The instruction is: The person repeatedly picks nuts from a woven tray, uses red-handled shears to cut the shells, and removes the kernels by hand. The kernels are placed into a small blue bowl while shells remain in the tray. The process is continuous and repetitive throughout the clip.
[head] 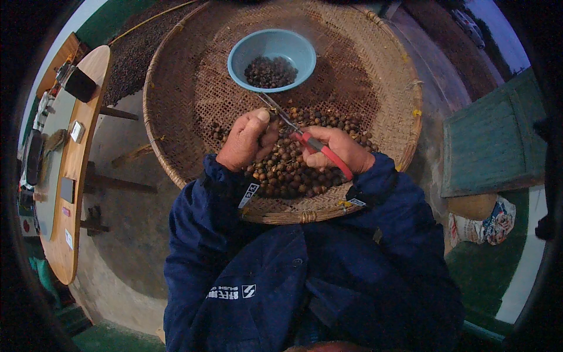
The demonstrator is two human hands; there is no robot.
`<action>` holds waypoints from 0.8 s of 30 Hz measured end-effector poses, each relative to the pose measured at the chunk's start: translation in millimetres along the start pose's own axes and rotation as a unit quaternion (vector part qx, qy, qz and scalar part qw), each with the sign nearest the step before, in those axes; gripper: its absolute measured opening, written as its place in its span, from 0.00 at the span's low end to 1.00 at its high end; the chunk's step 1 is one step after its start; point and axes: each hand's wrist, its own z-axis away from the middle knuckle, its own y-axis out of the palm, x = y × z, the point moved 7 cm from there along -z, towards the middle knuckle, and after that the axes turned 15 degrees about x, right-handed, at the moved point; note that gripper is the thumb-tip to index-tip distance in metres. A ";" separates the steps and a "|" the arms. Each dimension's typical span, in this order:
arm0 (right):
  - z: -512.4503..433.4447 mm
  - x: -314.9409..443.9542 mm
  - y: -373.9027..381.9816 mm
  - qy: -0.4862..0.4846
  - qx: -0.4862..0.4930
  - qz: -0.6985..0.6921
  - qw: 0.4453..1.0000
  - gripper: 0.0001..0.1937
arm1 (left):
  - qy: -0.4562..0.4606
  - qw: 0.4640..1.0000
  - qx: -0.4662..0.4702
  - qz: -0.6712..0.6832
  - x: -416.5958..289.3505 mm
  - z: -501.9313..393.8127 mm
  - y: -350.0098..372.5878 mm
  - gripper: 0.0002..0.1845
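Observation:
My right hand (336, 149) grips a pair of red-and-grey-handled snips (325, 152), whose long narrow metal jaws point up and left. The jaws reach to the fingertips of my left hand (250, 138). Between that thumb and finger is a small dark piece (272, 115) with a yellowish edge, mostly hidden by the fingers. Under both hands, brown round nuts or dried fruits (290, 174) lie heaped in a wide woven bamboo tray (176, 110). Beyond the hands, a light blue plastic basin (237, 53) stands in the tray, holding darker round nuts or seeds (269, 72).
On the left is a wooden-edged table (72, 176) with a dark box (79, 83) and small items. Behind it, a dark granular heap (132, 57) covers the floor. A green wooden panel (488, 141) stands at right, with a printed sack (499, 222) beneath.

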 end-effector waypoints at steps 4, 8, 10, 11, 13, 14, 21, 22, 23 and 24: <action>7.4 -10.1 3.5 0.056 -0.018 -0.100 0.993 0.26 | 0.001 0.999 0.011 -0.045 -3.3 -1.4 3.8 0.19; 7.0 -6.1 0.7 0.002 -0.048 -0.073 0.996 0.24 | 0.007 0.998 0.010 -0.053 -5.8 -2.1 6.8 0.18; 8.5 -13.7 -9.8 0.054 -0.074 -0.032 0.995 0.24 | 0.006 1.000 0.004 -0.015 -4.2 -2.9 6.4 0.19; 10.0 -22.1 -19.0 0.119 -0.091 -0.003 0.989 0.24 | 0.011 1.000 0.002 0.001 -4.6 -2.8 5.4 0.18; 11.0 -34.8 -33.1 0.224 -0.098 0.151 0.958 0.24 | 0.009 0.999 0.007 0.030 -3.7 -3.0 4.6 0.15; 5.9 -40.3 -36.3 0.261 -0.084 0.273 0.922 0.25 | 0.006 1.000 0.011 0.025 -2.9 -3.8 5.0 0.15; -15.8 -85.9 -13.3 0.242 0.051 0.456 0.855 0.25 | 0.004 0.998 0.005 0.056 -2.1 -3.1 3.4 0.15; -16.5 -89.0 -11.9 0.269 0.058 0.474 0.837 0.24 | 0.006 0.998 0.009 0.065 -1.8 -3.4 3.4 0.15; -16.4 -89.9 -11.8 0.306 0.067 0.491 0.813 0.24 | -0.007 0.998 0.004 0.065 0.2 -3.6 1.7 0.15; -19.3 -82.6 -10.8 0.300 0.073 0.516 0.799 0.23 | -0.019 0.998 -0.002 0.065 2.5 -2.9 -0.4 0.16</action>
